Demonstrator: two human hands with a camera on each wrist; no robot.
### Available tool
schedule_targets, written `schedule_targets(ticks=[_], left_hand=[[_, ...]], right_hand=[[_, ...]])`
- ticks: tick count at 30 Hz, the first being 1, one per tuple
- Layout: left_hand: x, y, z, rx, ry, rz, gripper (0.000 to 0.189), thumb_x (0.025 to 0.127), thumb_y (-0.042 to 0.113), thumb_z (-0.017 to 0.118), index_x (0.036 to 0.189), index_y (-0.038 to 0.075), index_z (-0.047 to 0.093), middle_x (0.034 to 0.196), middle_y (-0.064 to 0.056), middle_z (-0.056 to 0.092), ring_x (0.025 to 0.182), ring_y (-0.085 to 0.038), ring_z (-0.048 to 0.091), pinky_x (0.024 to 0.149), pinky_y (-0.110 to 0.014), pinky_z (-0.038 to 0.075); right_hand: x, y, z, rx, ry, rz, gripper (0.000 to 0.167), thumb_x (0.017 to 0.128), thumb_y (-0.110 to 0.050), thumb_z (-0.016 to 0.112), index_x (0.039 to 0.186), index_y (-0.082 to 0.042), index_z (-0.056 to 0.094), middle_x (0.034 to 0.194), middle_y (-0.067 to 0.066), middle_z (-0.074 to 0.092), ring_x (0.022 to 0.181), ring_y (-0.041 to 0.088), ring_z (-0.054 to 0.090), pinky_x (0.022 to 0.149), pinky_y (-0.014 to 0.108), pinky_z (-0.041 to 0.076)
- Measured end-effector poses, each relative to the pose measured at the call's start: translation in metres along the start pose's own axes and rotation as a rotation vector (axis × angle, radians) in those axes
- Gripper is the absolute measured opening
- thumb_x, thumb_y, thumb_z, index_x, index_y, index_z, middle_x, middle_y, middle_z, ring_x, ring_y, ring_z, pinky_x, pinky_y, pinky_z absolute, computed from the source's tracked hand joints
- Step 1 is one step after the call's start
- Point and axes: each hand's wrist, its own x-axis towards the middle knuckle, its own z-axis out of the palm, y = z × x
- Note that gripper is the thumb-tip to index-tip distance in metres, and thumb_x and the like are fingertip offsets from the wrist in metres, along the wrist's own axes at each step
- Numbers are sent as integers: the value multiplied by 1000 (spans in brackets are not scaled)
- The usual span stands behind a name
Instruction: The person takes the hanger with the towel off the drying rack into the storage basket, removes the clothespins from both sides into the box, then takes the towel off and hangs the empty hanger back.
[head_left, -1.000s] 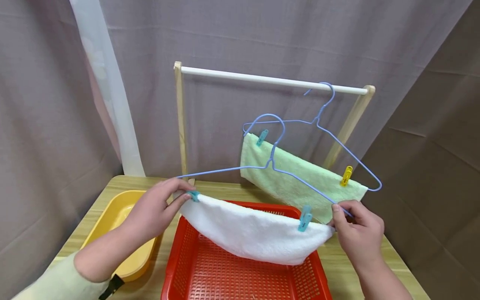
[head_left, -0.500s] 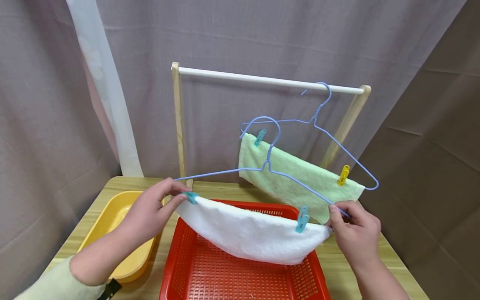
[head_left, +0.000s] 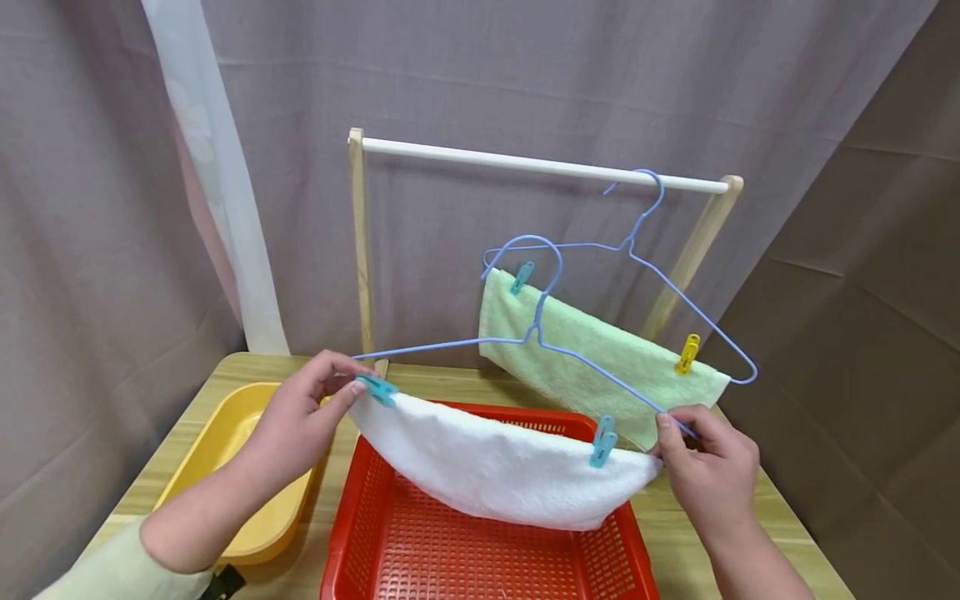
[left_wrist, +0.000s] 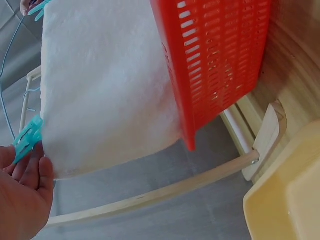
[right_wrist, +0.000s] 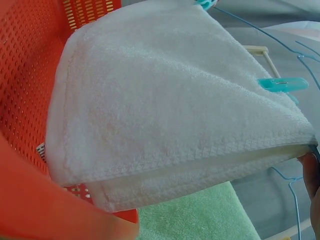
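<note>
A white towel (head_left: pixel 495 467) hangs folded over the lower bar of a blue wire hanger (head_left: pixel 465 340), above the red basket. My left hand (head_left: pixel 303 417) pinches the handle end of a teal clothespin (head_left: pixel 377 389) at the towel's left corner; thumb and fingers also show around this clothespin (left_wrist: pixel 29 137) in the left wrist view. Another teal clothespin (head_left: pixel 603 443) is clipped near the towel's right end. My right hand (head_left: pixel 712 467) grips the hanger's right end, beside the towel's corner. In the right wrist view, the towel (right_wrist: pixel 170 100) covers most of the hanger's bar.
Behind, a rack with a white rod (head_left: pixel 487 158) holds a second blue hanger (head_left: pixel 690 307) with a green towel (head_left: pixel 592 350), clipped by a teal and a yellow clothespin (head_left: pixel 687 354). The red basket (head_left: pixel 465 567) stands below; a yellow tray (head_left: pixel 255 533) lies left.
My left fingers have slid slightly outward along the clothespin, so more of it shows, and it has tilted a little. The right hand still holds the hanger's end.
</note>
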Motion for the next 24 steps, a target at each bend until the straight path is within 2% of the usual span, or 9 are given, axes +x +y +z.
schedule_targets(ticks=[6,13,18,24], left_hand=[[0,-1,1,-48,6,1,17,98,13,62,115,15,60,114,-2,66,107,-21,67,83,-29,55],[-3,2,1,-62,5,-12,20,98,13,62,118,13,62,114,-3,67,107,-21,67,81,-26,54],[-6,3,-2,-54,16,-24,27,98,17,62,125,15,63,120,-3,67,108,-19,67,78,-24,53],[-11,0,-5,-75,4,-45,37,99,18,61,136,16,59,124,-4,66,110,-15,66,91,-27,52]], right_hand=[[-1,1,1,11,3,-13,12,75,20,64,72,9,63,61,-11,62,57,-7,57,54,7,44],[0,0,0,-4,7,-8,12,75,20,64,71,8,64,59,-11,61,57,-7,55,54,7,43],[1,0,-1,5,13,-9,11,75,20,63,72,9,63,61,-11,62,57,-7,56,53,7,43],[1,2,-2,18,28,-4,10,76,20,62,72,11,63,62,-12,63,55,-7,57,51,8,43]])
